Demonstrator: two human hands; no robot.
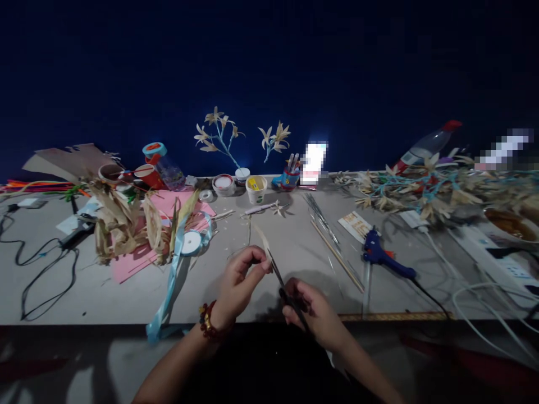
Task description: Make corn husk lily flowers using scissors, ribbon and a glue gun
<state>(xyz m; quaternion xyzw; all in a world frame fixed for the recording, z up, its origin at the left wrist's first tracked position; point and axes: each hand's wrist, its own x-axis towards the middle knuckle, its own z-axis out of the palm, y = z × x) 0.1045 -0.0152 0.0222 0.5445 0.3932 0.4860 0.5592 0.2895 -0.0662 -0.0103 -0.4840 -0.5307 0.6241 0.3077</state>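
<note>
Between thumb and forefinger, my left hand (244, 280) pinches a thin, pale strip of dried husk (261, 238) that points up and away from me. Dark-handled scissors (278, 274) are in my right hand (314, 311), with the fingers around the handles. Their blades lie along the strip, close by my left fingertips; whether they touch it I cannot tell. Just beyond my hands, a small husk flower (278, 210) lies beside a thin pale stick (259, 208). Light blue ribbon (173, 280) trails from a white spool (191, 242) to the left of my left hand.
Dried corn husks (120, 224) and pink paper (132, 265) cover the left side. A blue glue gun (385, 255), metal wires (322, 219) and a wooden stick (337, 255) lie to the right. White cables (463, 303) run by a power strip (494, 261). Husk flower stems (227, 147) stand behind.
</note>
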